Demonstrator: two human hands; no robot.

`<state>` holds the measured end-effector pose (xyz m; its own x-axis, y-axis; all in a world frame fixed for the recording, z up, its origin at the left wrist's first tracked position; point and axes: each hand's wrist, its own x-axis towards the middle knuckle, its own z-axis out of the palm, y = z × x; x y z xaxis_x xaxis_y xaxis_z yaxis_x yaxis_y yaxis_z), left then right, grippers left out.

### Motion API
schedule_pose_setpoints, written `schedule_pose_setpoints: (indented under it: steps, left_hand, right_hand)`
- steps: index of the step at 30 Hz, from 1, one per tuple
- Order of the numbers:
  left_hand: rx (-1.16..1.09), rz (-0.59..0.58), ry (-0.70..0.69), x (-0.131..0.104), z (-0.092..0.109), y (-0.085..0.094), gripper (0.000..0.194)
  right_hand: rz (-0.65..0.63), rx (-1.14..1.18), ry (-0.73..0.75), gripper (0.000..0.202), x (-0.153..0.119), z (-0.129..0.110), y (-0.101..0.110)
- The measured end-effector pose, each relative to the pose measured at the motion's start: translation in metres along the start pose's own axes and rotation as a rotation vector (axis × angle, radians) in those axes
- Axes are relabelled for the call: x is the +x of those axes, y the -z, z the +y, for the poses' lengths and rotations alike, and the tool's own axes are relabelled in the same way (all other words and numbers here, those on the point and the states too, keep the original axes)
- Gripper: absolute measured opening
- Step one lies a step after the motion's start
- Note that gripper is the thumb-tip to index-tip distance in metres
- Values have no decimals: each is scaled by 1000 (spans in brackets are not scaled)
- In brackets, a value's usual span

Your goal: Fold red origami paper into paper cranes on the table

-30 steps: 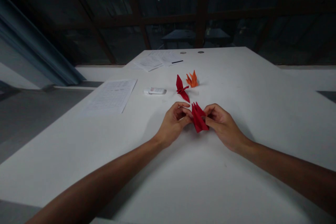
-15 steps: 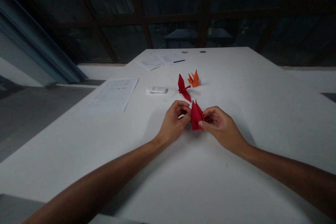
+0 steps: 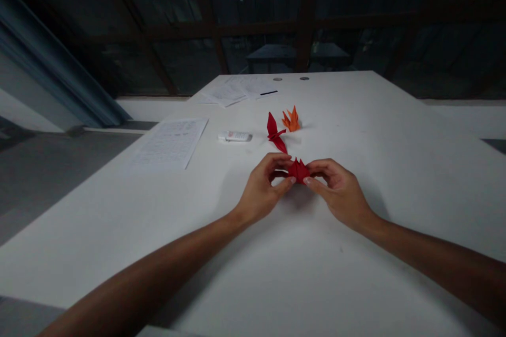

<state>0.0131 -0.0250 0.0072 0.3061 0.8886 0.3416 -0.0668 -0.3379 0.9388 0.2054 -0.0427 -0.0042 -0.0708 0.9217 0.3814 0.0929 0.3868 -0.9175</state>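
Note:
A folded red paper piece (image 3: 299, 170) with two pointed tips is held between both hands above the white table (image 3: 276, 268). My left hand (image 3: 265, 184) pinches its left side, thumb in front and fingers behind. On the right side, my right hand (image 3: 338, 187) grips it in the same way. Just beyond the hands lies a red paper crane (image 3: 275, 132) with its wings spread. An orange folded paper figure (image 3: 291, 119) stands behind it, slightly to the right.
A white labelled tube-like object (image 3: 235, 137) lies left of the crane. A printed sheet (image 3: 169, 142) is at the left, more papers (image 3: 233, 89) and a black pen (image 3: 269, 92) farther back. Two small round discs (image 3: 304, 78) sit near the far edge.
The red piece has tipped and looks much shorter, its front now turned toward me. My left thumb has moved right onto its front, and both hands grip it more evenly.

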Motion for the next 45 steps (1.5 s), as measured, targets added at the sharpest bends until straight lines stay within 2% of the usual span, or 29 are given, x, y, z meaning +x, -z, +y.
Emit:
schedule_pose_setpoints:
  steps: [5, 12, 15, 18, 21, 23, 27, 30, 37, 41, 45]
  left_hand:
    - [177, -3, -145, -1, 2, 3, 35]
    - [357, 26, -328, -4, 5, 6, 35]
    - [440, 16, -421, -6, 6, 8, 31]
    - [494, -6, -488, -7, 7, 8, 25]
    - [493, 14, -427, -8, 7, 4, 22]
    - [386, 26, -295, -8, 6, 1, 27]
    - [28, 31, 43, -5, 3, -4, 46]
    - [-69, 66, 174, -2, 1, -5, 49]
    - [32, 110, 162, -3, -1, -5, 44]
    - [-107, 32, 151, -4, 1, -8, 49]
    - [-169, -22, 129, -4, 1, -8, 43]
  right_hand:
    - [-9, -187, 132, 7, -2, -10, 1]
    - [-32, -283, 400, 19, -2, -14, 3]
    - [-28, -283, 438, 23, -2, -13, 3]
    - [-40, -269, 414, 21, -2, -13, 4]
    - [-40, -250, 315, 12, -2, -12, 4]
    - [-32, -202, 185, 8, -1, -9, 3]
    - [-61, 46, -89, 24, 4, 2, 0]
    - [-63, 148, -188, 30, 7, 11, -2]
    - [-67, 108, -281, 26, 8, 13, -4]
    - [-64, 167, -255, 19, 9, 8, -5]
    - [-13, 233, -261, 20, 9, 5, -6]
